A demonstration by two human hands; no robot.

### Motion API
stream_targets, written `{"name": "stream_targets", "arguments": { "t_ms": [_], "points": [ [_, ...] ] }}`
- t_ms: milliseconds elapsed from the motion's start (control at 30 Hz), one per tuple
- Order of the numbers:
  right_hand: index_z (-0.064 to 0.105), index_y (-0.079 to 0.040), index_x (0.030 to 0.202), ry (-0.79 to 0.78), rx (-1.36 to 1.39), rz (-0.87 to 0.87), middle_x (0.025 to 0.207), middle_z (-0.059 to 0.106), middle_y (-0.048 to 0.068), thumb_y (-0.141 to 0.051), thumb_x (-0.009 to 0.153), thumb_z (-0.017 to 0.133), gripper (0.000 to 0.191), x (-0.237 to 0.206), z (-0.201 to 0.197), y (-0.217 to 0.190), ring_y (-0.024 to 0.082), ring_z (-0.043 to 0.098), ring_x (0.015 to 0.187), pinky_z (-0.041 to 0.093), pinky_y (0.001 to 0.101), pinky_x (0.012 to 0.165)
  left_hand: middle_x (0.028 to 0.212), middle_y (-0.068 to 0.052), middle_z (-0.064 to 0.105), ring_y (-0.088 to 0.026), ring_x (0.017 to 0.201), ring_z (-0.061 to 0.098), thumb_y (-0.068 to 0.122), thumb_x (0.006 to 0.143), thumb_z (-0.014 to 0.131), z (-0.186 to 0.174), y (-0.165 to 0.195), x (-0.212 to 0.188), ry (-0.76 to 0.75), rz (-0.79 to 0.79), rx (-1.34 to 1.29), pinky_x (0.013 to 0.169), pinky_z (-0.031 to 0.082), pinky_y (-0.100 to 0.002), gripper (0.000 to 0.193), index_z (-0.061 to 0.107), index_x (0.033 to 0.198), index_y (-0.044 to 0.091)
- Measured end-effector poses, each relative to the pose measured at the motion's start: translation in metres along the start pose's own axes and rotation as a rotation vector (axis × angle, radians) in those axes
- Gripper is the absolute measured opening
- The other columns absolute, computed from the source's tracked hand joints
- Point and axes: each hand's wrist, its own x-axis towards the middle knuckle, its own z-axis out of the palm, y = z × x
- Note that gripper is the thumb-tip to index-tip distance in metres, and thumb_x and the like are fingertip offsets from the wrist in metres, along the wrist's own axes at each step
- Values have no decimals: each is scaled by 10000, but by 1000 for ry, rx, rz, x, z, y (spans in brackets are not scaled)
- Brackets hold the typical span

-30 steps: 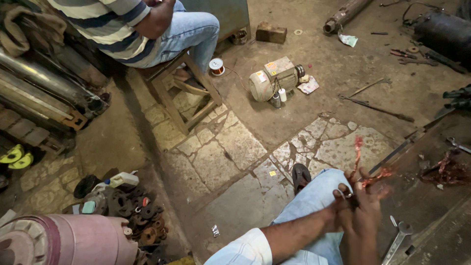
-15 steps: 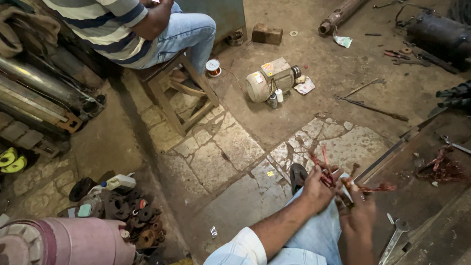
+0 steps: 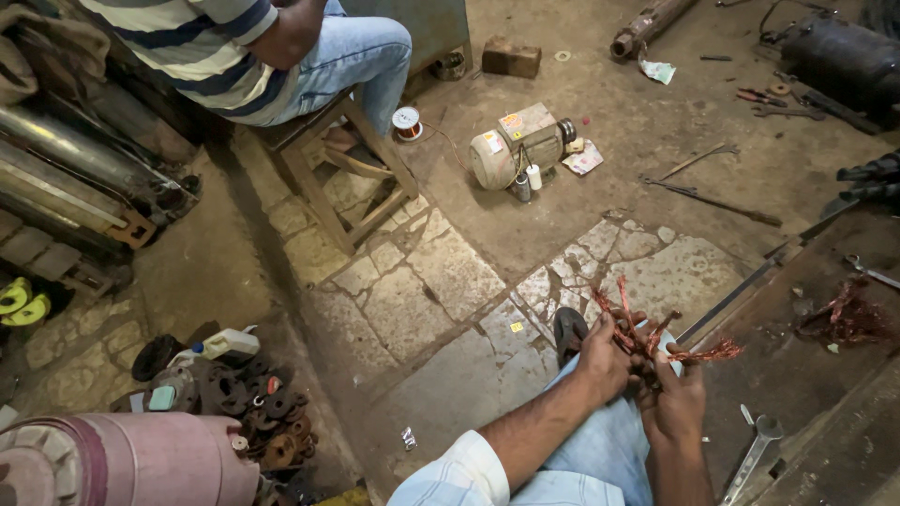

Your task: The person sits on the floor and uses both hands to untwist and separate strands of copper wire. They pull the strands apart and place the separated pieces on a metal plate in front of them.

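Both hands, the left hand (image 3: 605,361) and the right hand (image 3: 677,405), each have a grip pinched on a tangled bundle of copper wire (image 3: 647,337) held over the knee, strands sticking out uncompacted, while another copper tangle (image 3: 844,319) lies on the tabletop, well right of the grip.

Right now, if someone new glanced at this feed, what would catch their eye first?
First, the tangle of copper wire at lower right, gripped by the left hand and the right hand above the knee. Next, the pale electric motor lying on the dusty floor at upper centre. Beside it at upper left, another person sits on a wooden stool.
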Motion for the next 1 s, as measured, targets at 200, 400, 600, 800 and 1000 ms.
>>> {"name": "stream_targets", "arguments": {
  "t_ms": [200, 400, 600, 800, 1000],
  "points": [
    [489, -138, 1345, 26, -32, 24, 1038, 679, 94, -88, 1012, 612, 360, 1, -1, -1, 206, 700, 849, 542, 325, 634, 1308, -98, 700, -219, 928, 672, 561, 1158, 238, 9, 5, -3, -32, 40, -49, 744, 524, -374, 516, 540, 1351, 191],
    [496, -130, 1360, 38, -35, 41, 1028, 680, 108, -80, 1021, 603, 359, 2, 0, -4, 203, 698, 859, 539, 320, 638, 1205, -53, 705, -185, 924, 654, 600, 1128, 164, 8, 6, 2, 22, -69, 18, 821, 533, -375, 683, 594, 1432, 164],
    [477, -126, 1371, 13, -23, 50, 1004, 682, 124, -83, 1023, 588, 367, 1, 1, -7, 213, 694, 838, 553, 335, 645, 1049, -40, 720, -170, 806, 600, 603, 1150, 160, 2, 1, 10, -15, -58, -38, 730, 493, -339, 708, 591, 1431, 116],
    [480, -125, 1384, 29, -39, 57, 1007, 683, 116, -83, 1026, 587, 376, 0, 3, -9, 205, 689, 835, 555, 334, 651, 986, -33, 684, -160, 795, 600, 620, 1136, 148, 8, 6, 1, 5, -66, 36, 730, 503, -342, 706, 581, 1470, 174],
    [488, -125, 1381, 26, -28, 53, 1005, 681, 120, -85, 1027, 590, 370, 5, -2, -6, 211, 687, 822, 556, 338, 639, 1071, -37, 707, -183, 873, 640, 612, 1122, 143, 12, 7, 3, 13, -75, 31, 807, 531, -371, 702, 551, 1486, 171]
  ]
}}
